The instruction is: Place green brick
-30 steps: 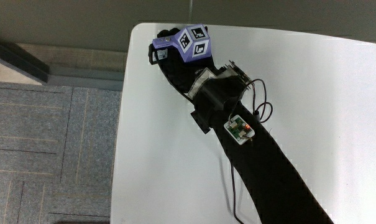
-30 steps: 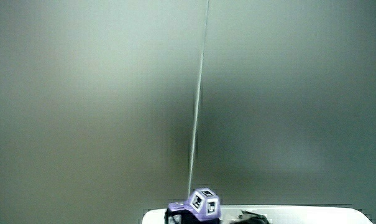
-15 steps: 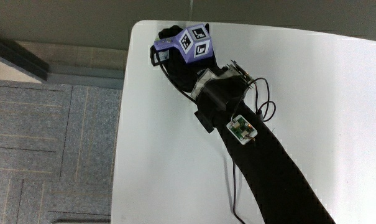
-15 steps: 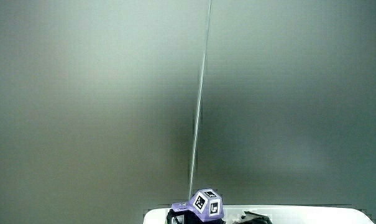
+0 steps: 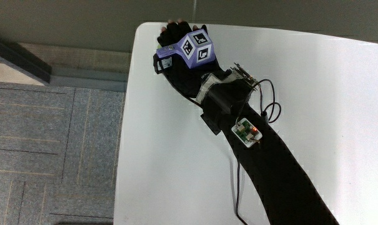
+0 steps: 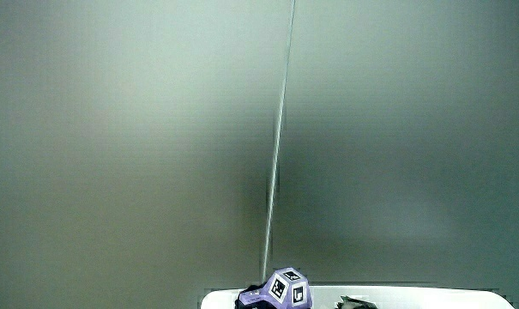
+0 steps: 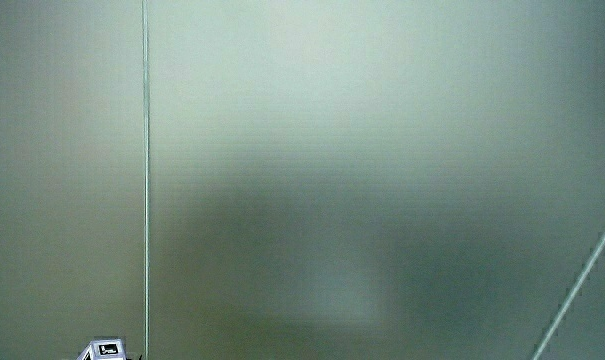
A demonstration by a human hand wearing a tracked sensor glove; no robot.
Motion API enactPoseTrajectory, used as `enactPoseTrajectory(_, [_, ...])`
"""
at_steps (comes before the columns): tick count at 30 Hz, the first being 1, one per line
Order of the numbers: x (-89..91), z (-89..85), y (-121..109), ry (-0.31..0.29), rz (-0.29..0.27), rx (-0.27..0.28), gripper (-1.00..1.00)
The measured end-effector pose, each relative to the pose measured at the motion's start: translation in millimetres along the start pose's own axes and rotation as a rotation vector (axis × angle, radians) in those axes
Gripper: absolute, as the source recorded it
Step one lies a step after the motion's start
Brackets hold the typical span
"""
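My grip (image 5: 179,53) lies on the counter (image 5: 338,106) at its corner farthest from me, forearm (image 5: 270,169) across it; both side views show mostly pale wall.

The hand (image 5: 179,53) wears a black glove, and the forearm (image 5: 270,169) is covered by a long black sleeve. On the back of the glove sits a lilac cube (image 5: 192,50) whose faces carry black-and-white square markers; in both side views only the cube shows (image 6: 286,288) (image 7: 104,349), against a pale wall. A broad black strap (image 5: 223,100) wraps the wrist, with a grey, silvery piece at its edge nearer the cube. Beside the strap is a small dark module (image 5: 242,74) with exposed parts. A small white board (image 5: 247,131) with a green centre and a red light rests on the sleeve. Thin black cables (image 5: 267,103) loop between the module and the board, and one cable (image 5: 237,187) trails along the sleeve.
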Motion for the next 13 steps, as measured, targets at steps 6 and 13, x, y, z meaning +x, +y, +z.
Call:
enactPoseTrajectory(6, [-1.9, 1.0, -0.6, -0.01, 0.019, 0.0, -1.0])
enactPoseTrajectory(13, [0.2, -1.9, -4.1, -0.012, 0.04, -0.007, -1.0])
